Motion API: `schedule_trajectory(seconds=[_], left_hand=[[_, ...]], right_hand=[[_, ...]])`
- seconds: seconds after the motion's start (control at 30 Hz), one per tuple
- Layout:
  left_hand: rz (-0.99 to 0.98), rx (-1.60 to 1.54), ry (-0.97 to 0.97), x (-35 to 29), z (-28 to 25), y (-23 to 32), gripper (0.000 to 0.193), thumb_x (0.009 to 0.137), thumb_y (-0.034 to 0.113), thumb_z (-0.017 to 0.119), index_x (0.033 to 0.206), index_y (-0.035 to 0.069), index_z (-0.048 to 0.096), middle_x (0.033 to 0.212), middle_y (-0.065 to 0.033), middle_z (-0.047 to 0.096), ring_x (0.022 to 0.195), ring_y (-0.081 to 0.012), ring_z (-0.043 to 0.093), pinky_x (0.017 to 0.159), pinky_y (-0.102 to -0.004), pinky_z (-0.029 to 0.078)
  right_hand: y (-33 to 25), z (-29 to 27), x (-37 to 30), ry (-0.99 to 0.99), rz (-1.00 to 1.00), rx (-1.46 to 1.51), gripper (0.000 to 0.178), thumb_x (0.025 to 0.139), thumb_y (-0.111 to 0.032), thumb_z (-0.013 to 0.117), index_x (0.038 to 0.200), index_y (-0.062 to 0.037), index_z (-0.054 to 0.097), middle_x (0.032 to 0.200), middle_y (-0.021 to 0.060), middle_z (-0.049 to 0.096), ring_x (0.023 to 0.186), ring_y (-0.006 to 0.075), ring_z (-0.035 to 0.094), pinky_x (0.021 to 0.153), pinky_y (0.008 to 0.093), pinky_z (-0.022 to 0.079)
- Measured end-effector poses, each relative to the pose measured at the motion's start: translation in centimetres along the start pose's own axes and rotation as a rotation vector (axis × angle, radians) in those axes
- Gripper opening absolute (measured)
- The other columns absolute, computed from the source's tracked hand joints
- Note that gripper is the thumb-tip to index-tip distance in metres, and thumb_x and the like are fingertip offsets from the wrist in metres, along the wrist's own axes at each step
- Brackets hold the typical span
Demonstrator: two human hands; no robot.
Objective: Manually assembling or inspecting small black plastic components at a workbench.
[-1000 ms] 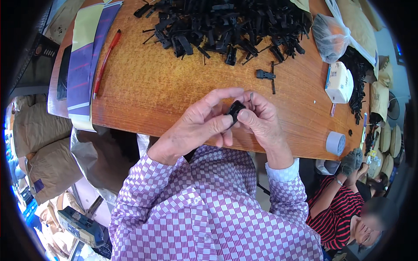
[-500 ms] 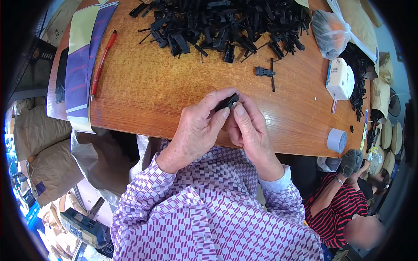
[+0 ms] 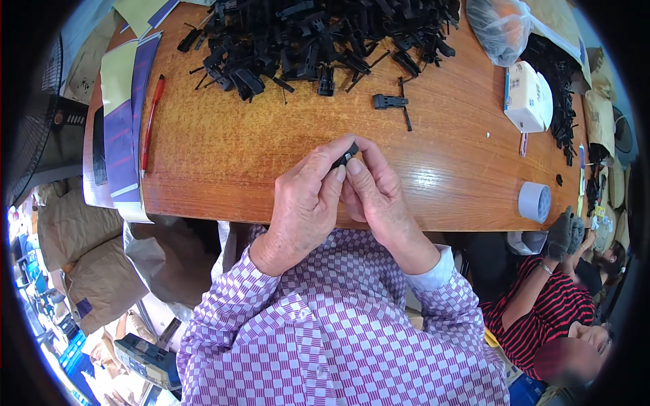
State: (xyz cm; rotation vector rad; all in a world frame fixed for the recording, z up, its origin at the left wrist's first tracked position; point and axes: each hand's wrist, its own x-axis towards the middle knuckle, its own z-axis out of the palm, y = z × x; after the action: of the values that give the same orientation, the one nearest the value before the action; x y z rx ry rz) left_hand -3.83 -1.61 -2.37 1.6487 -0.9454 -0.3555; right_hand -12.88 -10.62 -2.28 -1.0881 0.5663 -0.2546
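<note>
Between the fingertips of both hands is a small black plastic part (image 3: 346, 155), held just above the table's near edge. My left hand (image 3: 303, 193) pinches it from the left with thumb and fingers. My right hand (image 3: 380, 193) grips its other side, the thumb pressed close to the left thumb. Fingers cover most of the part. Beyond my hands, one black plastic piece with a thin crossbar (image 3: 391, 102) lies alone on the table. Farther off spreads a large pile of similar black plastic pieces (image 3: 325, 47).
On the wooden table (image 3: 223, 162), a red pen (image 3: 153, 125) and purple-and-yellow paper sheets (image 3: 120, 149) lie left. A tissue pack (image 3: 527, 98), a clear plastic bag (image 3: 500, 30) and a grey tape roll (image 3: 534, 201) are right. A co-worker in a striped shirt (image 3: 542, 318) sits at right.
The view has shifted slightly, so the pile and lone piece appear farther left and up. Both hands still hold the black part, now more covered by fingers. The co-worker's gloved hands have moved.
</note>
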Motion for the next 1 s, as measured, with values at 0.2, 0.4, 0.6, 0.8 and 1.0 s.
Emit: schedule_trajectory(seconds=[0.2,0.4,0.6,0.8,1.0], left_hand=[[-0.033,0.05,-0.033,0.1,-0.8,0.3,0.03,0.086,-0.005,0.054,0.115,0.001,0.058,0.1,-0.0184,0.064,0.089,-0.03,0.066,0.074,-0.0313,0.053],[-0.215,0.338,0.145,-4.6,-8.6,0.6,0.027,0.085,-0.005,0.056,0.112,0.0,0.058,0.101,-0.0161,0.065,0.088,-0.0225,0.066,0.074,-0.03,0.052],[-0.286,0.901,-0.07,-10.3,-18.1,-1.3,0.034,0.088,0.001,0.05,0.121,0.007,0.055,0.104,-0.0155,0.064,0.093,-0.0303,0.064,0.076,-0.0354,0.05],[-0.425,1.054,0.042,-10.9,-19.6,-1.6,0.038,0.09,0.006,0.048,0.128,0.01,0.049,0.112,-0.0162,0.061,0.095,-0.0345,0.061,0.076,-0.0403,0.048],[-0.608,1.058,0.003,-14.3,-20.7,-3.5,0.036,0.09,0.009,0.05,0.126,0.01,0.049,0.111,-0.0158,0.061,0.094,-0.0354,0.061,0.078,-0.0419,0.047]], right_hand=[[-0.9,-1.2,1.0,-0.157,0.09,-0.004,0.033,0.098,-0.027,0.047,0.125,-0.0082,0.046,0.063,-0.007,0.045,0.047,0.0012,0.035,0.04,0.0178,0.023],[-3.8,-3.2,3.5,-0.219,-0.504,-1.052,0.035,0.091,-0.028,0.057,0.119,-0.0075,0.05,0.065,0.0048,0.059,0.051,0.0173,0.056,0.045,0.0321,0.041],[-6.4,-7.1,6.5,0.046,-0.566,-1.835,0.034,0.085,-0.026,0.064,0.111,-0.0073,0.053,0.062,0.0125,0.06,0.056,0.0323,0.06,0.049,0.0397,0.045],[-5.9,-5.7,6.4,0.087,-0.556,-1.241,0.018,0.087,-0.021,0.063,0.094,-0.005,0.058,0.06,0.0075,0.055,0.052,0.0143,0.051,0.048,0.028,0.039],[-4.5,-0.9,4.5,-0.047,-0.04,-0.437,0.017,0.09,-0.022,0.062,0.089,-0.0057,0.057,0.062,-0.0058,0.045,0.049,0.0026,0.035,0.043,0.0191,0.026]])
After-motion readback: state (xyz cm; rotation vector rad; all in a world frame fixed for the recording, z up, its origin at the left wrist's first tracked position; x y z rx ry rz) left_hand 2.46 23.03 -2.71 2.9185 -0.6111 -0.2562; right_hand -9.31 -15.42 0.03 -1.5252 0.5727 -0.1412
